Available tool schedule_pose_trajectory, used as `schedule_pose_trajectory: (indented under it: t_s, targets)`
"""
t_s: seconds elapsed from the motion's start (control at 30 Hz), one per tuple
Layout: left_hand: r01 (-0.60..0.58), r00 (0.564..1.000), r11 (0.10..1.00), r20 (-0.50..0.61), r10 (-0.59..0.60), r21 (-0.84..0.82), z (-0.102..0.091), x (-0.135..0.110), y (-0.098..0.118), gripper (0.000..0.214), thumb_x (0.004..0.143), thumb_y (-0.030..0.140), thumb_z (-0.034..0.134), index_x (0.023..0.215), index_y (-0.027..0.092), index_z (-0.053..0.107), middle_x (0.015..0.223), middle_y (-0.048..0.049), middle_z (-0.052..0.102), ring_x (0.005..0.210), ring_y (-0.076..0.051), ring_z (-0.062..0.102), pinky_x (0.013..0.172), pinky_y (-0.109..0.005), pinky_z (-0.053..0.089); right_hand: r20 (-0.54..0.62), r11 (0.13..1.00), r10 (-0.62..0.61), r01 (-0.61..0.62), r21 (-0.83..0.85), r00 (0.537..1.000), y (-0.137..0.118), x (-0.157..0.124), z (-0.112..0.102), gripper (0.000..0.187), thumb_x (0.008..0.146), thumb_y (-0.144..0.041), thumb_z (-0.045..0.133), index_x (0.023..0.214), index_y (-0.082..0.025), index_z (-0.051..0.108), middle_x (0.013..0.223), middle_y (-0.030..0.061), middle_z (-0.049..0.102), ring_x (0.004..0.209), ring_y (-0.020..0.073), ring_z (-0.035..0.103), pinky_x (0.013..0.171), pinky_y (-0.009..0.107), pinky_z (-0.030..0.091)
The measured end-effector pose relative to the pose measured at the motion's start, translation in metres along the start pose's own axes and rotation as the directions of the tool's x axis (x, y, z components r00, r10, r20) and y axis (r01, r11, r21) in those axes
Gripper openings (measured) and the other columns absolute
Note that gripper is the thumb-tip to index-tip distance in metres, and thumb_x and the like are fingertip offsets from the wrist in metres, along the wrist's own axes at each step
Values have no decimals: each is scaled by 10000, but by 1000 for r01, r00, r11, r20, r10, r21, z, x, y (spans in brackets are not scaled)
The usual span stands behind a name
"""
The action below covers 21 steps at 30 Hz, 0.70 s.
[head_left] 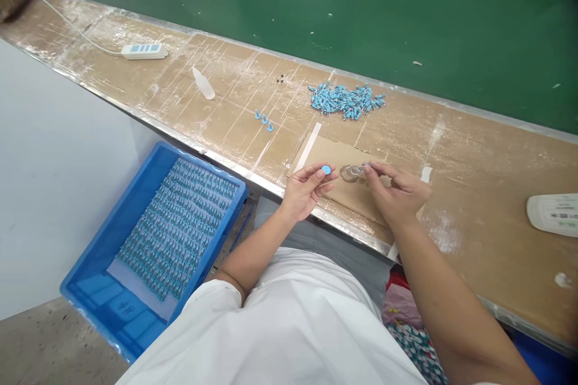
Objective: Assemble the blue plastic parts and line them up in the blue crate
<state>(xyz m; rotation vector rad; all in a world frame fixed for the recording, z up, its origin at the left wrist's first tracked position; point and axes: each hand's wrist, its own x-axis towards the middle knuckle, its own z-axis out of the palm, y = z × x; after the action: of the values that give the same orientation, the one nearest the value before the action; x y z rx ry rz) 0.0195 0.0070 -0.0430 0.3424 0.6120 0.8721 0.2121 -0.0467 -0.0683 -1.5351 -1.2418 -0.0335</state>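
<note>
My left hand pinches a small round blue disc between thumb and fingers, its flat face turned up. To its right, my right hand closes thumb and forefinger on a small blue part, mostly hidden by the fingertips. This part is at the right side of a small clear round dish; whether it touches the dish I cannot tell. The dish rests on a cardboard sheet. Beyond the hands lies a heap of small blue parts. Three blue pieces stand on the bench to the left.
A plastic squeeze bottle and a power strip lie along the bench at left. A blue crate beside the bench holds rows of small blue parts. At far right lies a white bottle. Behind the bench runs a green surface.
</note>
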Motion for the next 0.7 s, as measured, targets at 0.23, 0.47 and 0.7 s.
schedule_pose_trajectory:
  t_s: [0.23,0.47,0.7]
  targets:
    - [22,999,1000,-30,-23,-19,12,-11,1,308,717,244,882,982,146,760,1040,-89,767,1002,-227,743,749,-222,576,-39,888,366,-337,314,930,-59,0,-1,223,797,-341,861,963,-208,792,925,30,765,789,219,745,788,382,652]
    - [-4,999,999,36,6,-34,27,-24,0,314,684,268,905,959,180,782,1030,-60,771,977,-202,744,781,-241,585,-72,870,281,-222,440,957,-108,-3,6,163,810,-261,853,956,-221,792,964,29,766,844,219,753,837,382,663]
    - [-40,999,996,-9,40,-78,33,-27,-1,324,658,272,921,930,157,788,980,-69,777,936,-194,750,935,-314,571,-100,934,120,-78,349,988,-104,-7,10,231,819,-168,833,1025,-262,787,1020,12,759,879,228,751,856,407,653]
